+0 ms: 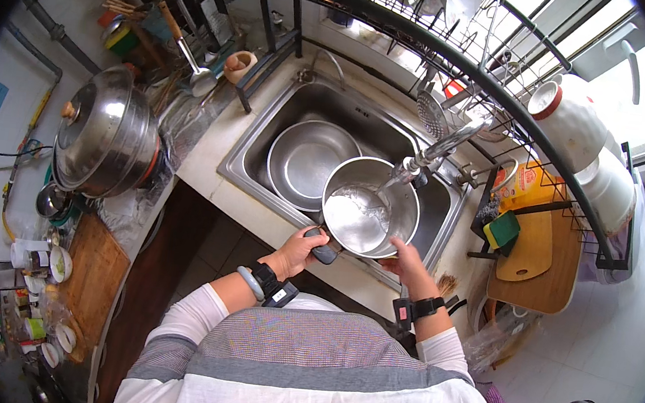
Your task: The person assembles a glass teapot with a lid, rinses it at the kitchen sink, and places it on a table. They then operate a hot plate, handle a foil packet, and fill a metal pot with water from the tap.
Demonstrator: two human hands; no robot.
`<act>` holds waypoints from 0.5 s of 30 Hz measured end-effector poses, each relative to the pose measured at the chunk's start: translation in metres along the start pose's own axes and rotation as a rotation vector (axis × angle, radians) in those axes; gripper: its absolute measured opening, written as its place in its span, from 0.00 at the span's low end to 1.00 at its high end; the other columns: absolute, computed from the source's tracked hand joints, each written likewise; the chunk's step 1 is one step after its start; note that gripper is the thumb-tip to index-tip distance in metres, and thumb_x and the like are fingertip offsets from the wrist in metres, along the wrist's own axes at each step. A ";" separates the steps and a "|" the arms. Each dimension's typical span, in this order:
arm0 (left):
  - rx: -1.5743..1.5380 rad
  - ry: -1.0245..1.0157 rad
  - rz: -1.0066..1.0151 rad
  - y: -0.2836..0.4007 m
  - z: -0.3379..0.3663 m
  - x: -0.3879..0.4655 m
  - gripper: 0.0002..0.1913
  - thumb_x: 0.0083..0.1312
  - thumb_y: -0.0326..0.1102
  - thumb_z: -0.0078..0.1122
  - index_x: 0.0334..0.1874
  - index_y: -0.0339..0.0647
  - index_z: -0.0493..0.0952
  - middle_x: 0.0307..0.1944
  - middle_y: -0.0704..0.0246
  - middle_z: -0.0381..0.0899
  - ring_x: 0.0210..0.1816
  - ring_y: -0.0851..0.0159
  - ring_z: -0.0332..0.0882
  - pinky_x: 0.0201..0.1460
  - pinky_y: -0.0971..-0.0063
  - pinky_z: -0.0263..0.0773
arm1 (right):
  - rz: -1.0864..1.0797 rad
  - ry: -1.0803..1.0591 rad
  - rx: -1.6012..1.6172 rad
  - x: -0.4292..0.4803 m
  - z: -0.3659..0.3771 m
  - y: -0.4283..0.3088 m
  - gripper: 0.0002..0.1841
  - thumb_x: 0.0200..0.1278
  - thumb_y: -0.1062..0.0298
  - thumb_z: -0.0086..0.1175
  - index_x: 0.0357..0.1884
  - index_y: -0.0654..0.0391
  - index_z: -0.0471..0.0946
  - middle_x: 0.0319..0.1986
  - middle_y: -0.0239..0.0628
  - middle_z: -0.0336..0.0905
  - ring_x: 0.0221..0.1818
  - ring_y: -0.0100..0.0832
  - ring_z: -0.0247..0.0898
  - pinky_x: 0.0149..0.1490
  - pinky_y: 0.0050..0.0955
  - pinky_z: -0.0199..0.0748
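Note:
A stainless steel saucepan (357,215) is held over the front of the double sink, beneath the metal faucet (408,170). Water from the faucet runs into it, and some water lies in the pan. My left hand (295,252) grips the pan's black handle (321,250). The fingers of my right hand (408,266) hold the rim and side at the pan's front right. Behind and left of the saucepan, a wide steel bowl (312,161) rests in the left basin of the sink (243,158).
A black wire dish rack (359,0) arches over the sink. Left stand a lidded steel steamer pot (101,132) and a wooden cutting board (93,276). To the right are a green and yellow sponge (501,231), cutting boards (562,267) and white bowls (608,188).

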State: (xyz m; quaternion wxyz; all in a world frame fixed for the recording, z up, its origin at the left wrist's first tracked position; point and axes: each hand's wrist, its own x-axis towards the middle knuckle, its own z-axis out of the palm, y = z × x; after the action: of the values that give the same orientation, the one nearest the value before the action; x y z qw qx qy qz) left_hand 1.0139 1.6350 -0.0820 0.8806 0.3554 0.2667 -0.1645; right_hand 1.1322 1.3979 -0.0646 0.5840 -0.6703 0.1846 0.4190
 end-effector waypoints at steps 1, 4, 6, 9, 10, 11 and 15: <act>0.008 -0.019 0.013 0.000 0.001 -0.001 0.03 0.62 0.33 0.54 0.34 0.46 0.70 0.37 0.75 0.73 0.40 0.73 0.72 0.44 0.76 0.72 | 0.078 -0.019 0.025 -0.003 0.006 0.002 0.17 0.60 0.60 0.46 0.43 0.65 0.72 0.30 0.44 0.78 0.27 0.35 0.76 0.31 0.31 0.76; 0.038 -0.005 0.022 0.000 0.005 -0.001 0.04 0.63 0.34 0.55 0.34 0.46 0.70 0.35 0.75 0.73 0.39 0.73 0.73 0.42 0.77 0.72 | 0.087 -0.003 0.099 -0.007 0.015 0.006 0.17 0.58 0.66 0.44 0.43 0.69 0.72 0.34 0.48 0.78 0.32 0.40 0.77 0.36 0.35 0.79; 0.057 0.024 -0.009 0.000 0.006 -0.002 0.05 0.63 0.34 0.56 0.34 0.46 0.70 0.35 0.75 0.73 0.37 0.73 0.73 0.41 0.77 0.72 | 0.056 -0.025 0.132 -0.006 0.017 0.008 0.17 0.58 0.69 0.42 0.44 0.71 0.71 0.36 0.49 0.77 0.33 0.42 0.77 0.39 0.37 0.79; 0.072 0.030 -0.019 0.001 0.006 -0.003 0.05 0.62 0.34 0.57 0.33 0.47 0.71 0.34 0.75 0.73 0.36 0.73 0.72 0.40 0.78 0.72 | 0.045 -0.024 0.176 -0.004 0.017 0.011 0.17 0.58 0.69 0.41 0.45 0.72 0.70 0.37 0.50 0.77 0.34 0.43 0.77 0.40 0.38 0.80; 0.076 0.015 -0.009 0.001 0.006 -0.003 0.04 0.62 0.33 0.57 0.33 0.47 0.71 0.34 0.75 0.73 0.36 0.73 0.72 0.40 0.78 0.72 | 0.051 -0.003 0.183 -0.003 0.016 0.012 0.17 0.59 0.69 0.41 0.45 0.72 0.70 0.38 0.50 0.77 0.35 0.43 0.77 0.40 0.38 0.80; 0.081 0.044 -0.024 0.001 0.006 -0.003 0.04 0.61 0.33 0.58 0.33 0.47 0.71 0.33 0.75 0.73 0.35 0.73 0.72 0.39 0.78 0.72 | 0.044 -0.021 0.195 -0.003 0.016 0.013 0.17 0.59 0.69 0.41 0.46 0.72 0.70 0.38 0.50 0.77 0.35 0.43 0.77 0.40 0.38 0.79; 0.078 0.055 -0.005 0.001 0.007 -0.004 0.05 0.60 0.33 0.58 0.32 0.47 0.71 0.33 0.75 0.73 0.34 0.73 0.72 0.38 0.78 0.71 | 0.036 -0.047 0.216 -0.002 0.018 0.015 0.17 0.59 0.69 0.39 0.45 0.72 0.70 0.38 0.51 0.76 0.36 0.43 0.77 0.42 0.39 0.80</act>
State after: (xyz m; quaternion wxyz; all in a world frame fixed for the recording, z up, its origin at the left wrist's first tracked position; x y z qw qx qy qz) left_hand 1.0132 1.6312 -0.0752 0.8579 0.3934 0.2853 -0.1672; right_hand 1.1139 1.4104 -0.0720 0.6494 -0.5900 0.2267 0.4228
